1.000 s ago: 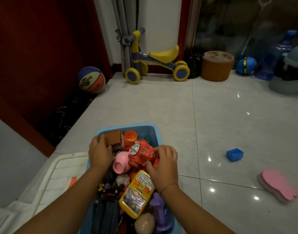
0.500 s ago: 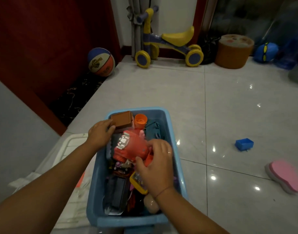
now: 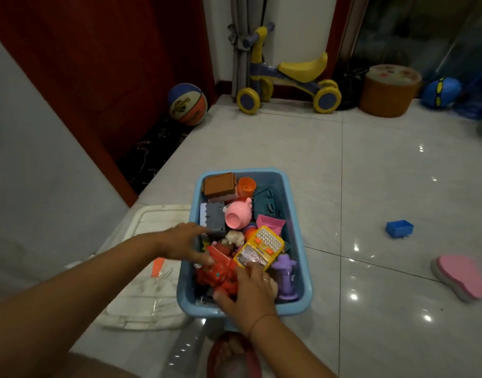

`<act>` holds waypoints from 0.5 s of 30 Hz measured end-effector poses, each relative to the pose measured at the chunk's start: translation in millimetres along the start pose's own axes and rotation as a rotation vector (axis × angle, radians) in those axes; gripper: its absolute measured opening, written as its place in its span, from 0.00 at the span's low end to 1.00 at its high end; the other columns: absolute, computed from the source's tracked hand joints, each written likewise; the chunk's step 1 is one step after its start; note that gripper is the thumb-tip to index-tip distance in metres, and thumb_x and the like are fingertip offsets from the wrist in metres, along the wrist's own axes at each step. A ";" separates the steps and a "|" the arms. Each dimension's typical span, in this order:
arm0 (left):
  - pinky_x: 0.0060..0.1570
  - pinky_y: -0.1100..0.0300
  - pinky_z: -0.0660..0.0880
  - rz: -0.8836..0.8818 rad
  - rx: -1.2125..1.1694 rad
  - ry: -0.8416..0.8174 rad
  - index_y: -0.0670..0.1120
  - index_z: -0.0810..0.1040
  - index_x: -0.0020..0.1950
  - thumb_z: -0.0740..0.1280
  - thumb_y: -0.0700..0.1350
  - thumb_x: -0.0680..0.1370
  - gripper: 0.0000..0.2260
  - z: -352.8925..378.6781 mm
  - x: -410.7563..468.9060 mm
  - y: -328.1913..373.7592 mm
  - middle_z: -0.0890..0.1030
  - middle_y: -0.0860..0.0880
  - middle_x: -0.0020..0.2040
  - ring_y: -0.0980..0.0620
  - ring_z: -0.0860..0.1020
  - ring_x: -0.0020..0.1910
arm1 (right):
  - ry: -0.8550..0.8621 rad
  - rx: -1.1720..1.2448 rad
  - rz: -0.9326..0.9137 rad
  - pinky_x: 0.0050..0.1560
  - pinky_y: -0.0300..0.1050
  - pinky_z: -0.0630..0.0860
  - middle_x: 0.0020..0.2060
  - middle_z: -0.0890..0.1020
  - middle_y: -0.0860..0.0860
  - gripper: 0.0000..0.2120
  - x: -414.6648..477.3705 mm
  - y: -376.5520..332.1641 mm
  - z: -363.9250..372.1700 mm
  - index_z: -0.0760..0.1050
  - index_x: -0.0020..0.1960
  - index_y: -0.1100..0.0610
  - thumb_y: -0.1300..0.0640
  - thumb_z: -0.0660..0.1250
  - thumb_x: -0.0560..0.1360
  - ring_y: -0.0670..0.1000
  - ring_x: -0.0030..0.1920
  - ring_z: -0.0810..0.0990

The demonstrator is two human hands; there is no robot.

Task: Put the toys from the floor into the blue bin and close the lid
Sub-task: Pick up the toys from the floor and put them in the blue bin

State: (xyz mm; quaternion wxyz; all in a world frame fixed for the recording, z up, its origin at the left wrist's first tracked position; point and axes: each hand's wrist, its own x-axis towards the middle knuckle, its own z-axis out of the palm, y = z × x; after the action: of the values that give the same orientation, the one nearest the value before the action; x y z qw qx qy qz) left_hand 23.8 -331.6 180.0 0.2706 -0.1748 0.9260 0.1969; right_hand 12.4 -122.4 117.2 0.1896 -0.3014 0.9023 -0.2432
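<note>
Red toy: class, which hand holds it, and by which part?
The right hand grips the red toy by its near end; the left hand seems to touch its far edge.

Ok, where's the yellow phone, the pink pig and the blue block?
yellow phone (image 3: 260, 249): head view, middle, below keypad
pink pig (image 3: 238, 215): head view, round body
blue block (image 3: 400, 229): head view, its middle

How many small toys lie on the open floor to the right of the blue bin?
2. A blue block lies right of the bin; a pink flat toy lies nearer, at the frame's right edge. Others may be outside the view.
</note>
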 end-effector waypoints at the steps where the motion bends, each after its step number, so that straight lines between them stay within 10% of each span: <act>1: 0.68 0.53 0.65 0.031 0.018 -0.050 0.53 0.60 0.74 0.72 0.62 0.68 0.39 8.0 -2.3 3.8 0.67 0.48 0.70 0.48 0.66 0.68 | -0.088 0.024 -0.015 0.67 0.51 0.62 0.67 0.63 0.51 0.42 1.9 4.9 -2.2 0.62 0.70 0.46 0.31 0.52 0.59 0.56 0.66 0.64; 5: 0.64 0.55 0.70 0.079 0.061 -0.019 0.52 0.59 0.72 0.76 0.56 0.65 0.42 37.0 7.2 9.6 0.71 0.50 0.69 0.50 0.71 0.65 | -0.070 0.109 -0.084 0.67 0.48 0.65 0.66 0.64 0.51 0.37 9.7 18.4 -1.3 0.65 0.69 0.46 0.41 0.71 0.63 0.54 0.66 0.65; 15: 0.66 0.56 0.66 0.228 0.205 0.158 0.57 0.57 0.75 0.71 0.42 0.72 0.37 31.8 24.2 10.1 0.68 0.50 0.72 0.48 0.68 0.69 | -0.040 0.054 -0.184 0.60 0.45 0.71 0.65 0.69 0.50 0.22 30.2 29.6 -14.5 0.76 0.59 0.51 0.48 0.73 0.67 0.54 0.61 0.73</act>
State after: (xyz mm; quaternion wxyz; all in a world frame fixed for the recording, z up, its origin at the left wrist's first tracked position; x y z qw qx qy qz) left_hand 14.1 -313.5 144.3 0.1891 -0.0551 0.9735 0.1166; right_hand -30.7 -116.1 106.6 0.1925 -0.3827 0.8598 -0.2778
